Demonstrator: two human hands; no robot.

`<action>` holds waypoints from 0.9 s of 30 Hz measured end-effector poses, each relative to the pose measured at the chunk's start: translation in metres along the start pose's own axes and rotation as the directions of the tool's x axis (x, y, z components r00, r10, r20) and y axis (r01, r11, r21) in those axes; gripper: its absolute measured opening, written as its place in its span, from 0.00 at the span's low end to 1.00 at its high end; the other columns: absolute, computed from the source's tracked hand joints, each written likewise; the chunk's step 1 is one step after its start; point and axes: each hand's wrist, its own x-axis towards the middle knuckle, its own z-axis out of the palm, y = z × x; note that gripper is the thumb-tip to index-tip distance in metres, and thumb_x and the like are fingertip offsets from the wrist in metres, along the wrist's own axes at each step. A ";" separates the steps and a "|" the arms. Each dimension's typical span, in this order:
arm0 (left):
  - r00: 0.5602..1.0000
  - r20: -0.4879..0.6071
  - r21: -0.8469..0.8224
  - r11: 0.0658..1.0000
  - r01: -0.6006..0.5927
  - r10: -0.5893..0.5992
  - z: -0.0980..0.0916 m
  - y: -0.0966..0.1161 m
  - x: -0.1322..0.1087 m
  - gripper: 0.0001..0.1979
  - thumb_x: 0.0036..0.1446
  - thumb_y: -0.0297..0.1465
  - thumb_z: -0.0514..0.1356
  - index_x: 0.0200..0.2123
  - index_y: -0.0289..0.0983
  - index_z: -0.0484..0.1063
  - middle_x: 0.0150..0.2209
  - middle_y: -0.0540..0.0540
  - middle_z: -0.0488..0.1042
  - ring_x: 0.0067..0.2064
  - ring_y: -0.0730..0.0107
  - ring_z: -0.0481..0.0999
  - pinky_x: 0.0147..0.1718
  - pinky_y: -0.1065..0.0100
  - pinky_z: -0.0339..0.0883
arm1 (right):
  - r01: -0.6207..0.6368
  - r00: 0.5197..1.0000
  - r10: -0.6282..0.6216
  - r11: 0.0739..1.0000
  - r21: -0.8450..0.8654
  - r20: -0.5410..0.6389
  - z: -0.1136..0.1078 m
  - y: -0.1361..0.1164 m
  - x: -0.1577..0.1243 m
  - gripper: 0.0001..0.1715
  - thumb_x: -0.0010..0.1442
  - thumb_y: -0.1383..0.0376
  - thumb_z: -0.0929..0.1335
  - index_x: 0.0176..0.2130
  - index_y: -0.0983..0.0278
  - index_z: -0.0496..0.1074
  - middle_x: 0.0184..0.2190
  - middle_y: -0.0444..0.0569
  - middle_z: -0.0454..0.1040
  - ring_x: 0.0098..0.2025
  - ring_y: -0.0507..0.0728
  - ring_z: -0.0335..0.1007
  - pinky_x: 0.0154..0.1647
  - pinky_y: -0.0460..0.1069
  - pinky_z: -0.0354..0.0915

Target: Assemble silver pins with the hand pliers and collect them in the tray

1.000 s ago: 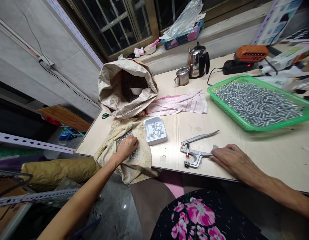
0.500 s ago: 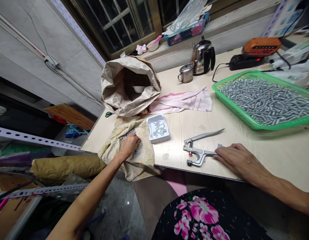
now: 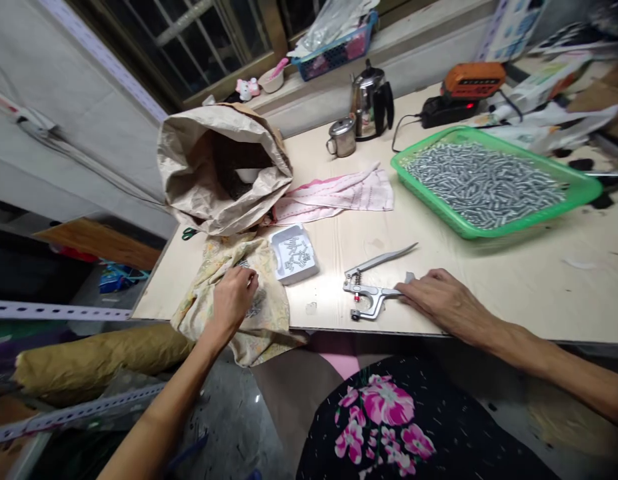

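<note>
My left hand (image 3: 233,297) is over small metal pieces (image 3: 253,305) heaped on a yellow patterned cloth (image 3: 271,330). Its fingers are curled together, and whatever they pinch is hidden. Just right of it, a white plastic box (image 3: 293,255) holds several small silvery pieces. My right hand (image 3: 441,297) rests at the table's front edge, its fingers closed around the lower handle of metal hand pliers (image 3: 376,293). The pliers lie on their side, jaws to the left. Their upper handle, by a spring, stands apart from the lower one and is not gripped.
A green basket (image 3: 466,231) full of silvery metal pieces stands at the right. Behind the cloth is an open paper sack (image 3: 189,173) with a white scoop (image 3: 249,175) inside. A pink towel (image 3: 339,193), metal cup (image 3: 342,138), kettle (image 3: 369,100) and orange battery device (image 3: 473,81) lie farther back.
The view has swung to the right, so everything appears farther left. My left hand has turned slightly over the heap, fingers curled. My right hand keeps its hold on the pliers' lower handle.
</note>
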 end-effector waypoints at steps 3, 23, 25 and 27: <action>0.999 -0.023 -0.481 0.877 0.023 -0.039 -0.011 0.036 -0.019 0.12 0.60 0.38 0.59 0.36 0.37 0.79 0.32 0.47 0.79 0.31 0.68 0.75 0.34 0.69 0.67 | -0.006 1.000 0.006 1.000 -0.026 0.016 -0.004 0.000 0.001 0.12 0.71 0.70 0.59 0.45 0.63 0.70 0.27 0.43 0.70 0.30 0.53 0.62 0.44 0.51 0.54; 0.916 0.400 -0.794 0.489 0.362 -0.029 0.034 0.159 -0.038 0.15 0.54 0.41 0.62 0.32 0.35 0.80 0.29 0.47 0.78 0.31 0.70 0.74 0.31 0.72 0.65 | -0.026 0.998 0.022 0.997 -0.076 -0.052 -0.018 -0.007 0.004 0.19 0.69 0.76 0.56 0.44 0.62 0.71 0.25 0.41 0.69 0.29 0.53 0.59 0.49 0.53 0.54; 0.913 0.408 -0.790 0.490 0.367 -0.026 0.035 0.159 -0.038 0.15 0.54 0.41 0.63 0.32 0.34 0.80 0.29 0.46 0.78 0.30 0.70 0.73 0.31 0.72 0.65 | -0.025 0.998 0.021 0.997 -0.075 -0.058 -0.017 -0.007 0.004 0.18 0.69 0.75 0.56 0.44 0.63 0.72 0.25 0.42 0.69 0.29 0.53 0.59 0.49 0.53 0.54; 0.905 0.425 -0.782 0.499 0.374 -0.014 0.036 0.159 -0.036 0.15 0.53 0.41 0.63 0.31 0.34 0.80 0.28 0.47 0.78 0.29 0.71 0.72 0.30 0.72 0.64 | -0.035 0.999 0.033 0.997 -0.065 -0.038 -0.017 -0.007 0.004 0.19 0.69 0.75 0.56 0.44 0.62 0.72 0.25 0.42 0.70 0.30 0.53 0.59 0.48 0.54 0.54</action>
